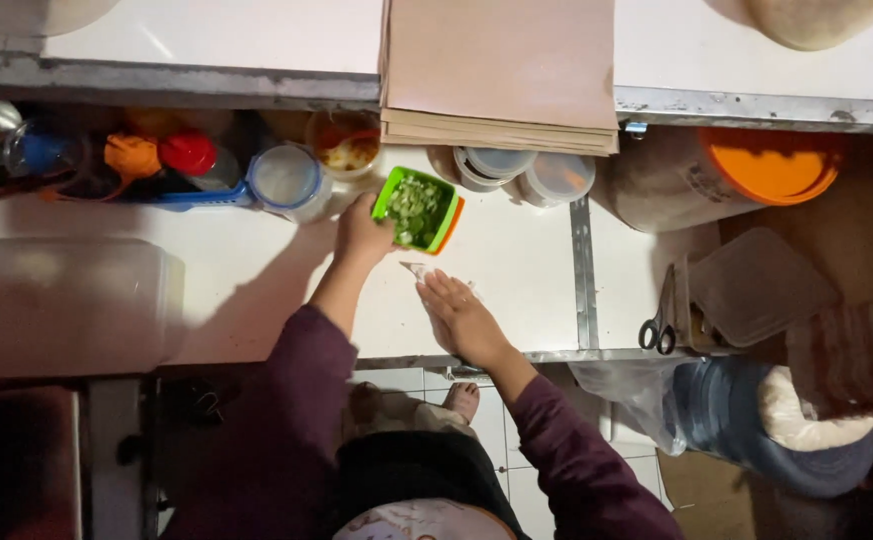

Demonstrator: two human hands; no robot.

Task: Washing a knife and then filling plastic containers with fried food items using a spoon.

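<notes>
**Left hand on the green box, right hand flat on the table**

The left hand holds the green box at its left side, fingers clamped on the rim. The box is tilted, has an orange side, and is full of chopped greens. It is above the white table, just in front of some round tubs. The right hand lies on a clear plastic bag, fingers together and stretched out. Scissors lie well apart, at the right.
</notes>
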